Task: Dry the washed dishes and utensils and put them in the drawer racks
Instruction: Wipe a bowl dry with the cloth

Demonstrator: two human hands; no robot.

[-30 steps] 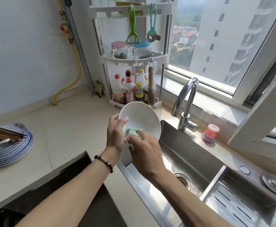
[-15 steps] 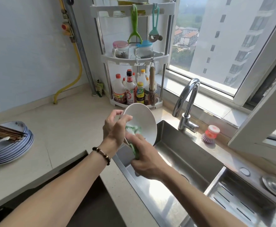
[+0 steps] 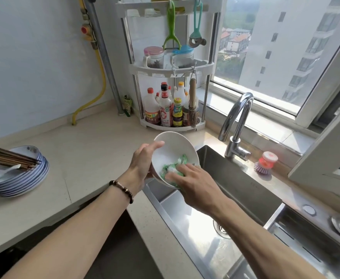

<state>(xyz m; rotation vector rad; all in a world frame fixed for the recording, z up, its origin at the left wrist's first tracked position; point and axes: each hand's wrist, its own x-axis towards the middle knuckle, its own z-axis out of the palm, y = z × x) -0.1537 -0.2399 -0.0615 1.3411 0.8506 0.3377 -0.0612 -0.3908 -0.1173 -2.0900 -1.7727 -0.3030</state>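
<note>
A: Holding was confirmed on the left side: the left hand (image 3: 143,160) gripped the white bowl (image 3: 173,150) by its rim, thumb lying along the upper edge, fingers behind the wall. A beaded bracelet (image 3: 122,190) sat on that wrist.

B: Bowl position?

A: Tilted, opening turned toward the person, held above the near left corner of the steel sink (image 3: 235,190), partly over the counter edge.

B: Right side?

A: The right hand (image 3: 195,184) reached into the bowl with fingers bent down onto a green-and-white cloth (image 3: 175,168), pressing it against the inner wall. Fingertips were on the cloth; whether the thumb pinched it could not be told.

B: Other dishes noted?

A: A stack of blue-rimmed plates (image 3: 24,178) stood on the counter (image 3: 84,154) at far left, well apart from the sink. Wooden chopsticks (image 3: 10,160) lay across the top plate, with a white spoon (image 3: 0,174) beside them.

B: Surroundings?

A: The faucet (image 3: 237,125) stood behind the sink, a pink-topped dish brush (image 3: 265,164) just beside its base. A white corner rack (image 3: 171,67) held sauce bottles (image 3: 165,109) on its lowest shelf and jars above; a green peeler (image 3: 172,31) hung from the top tier.
</note>
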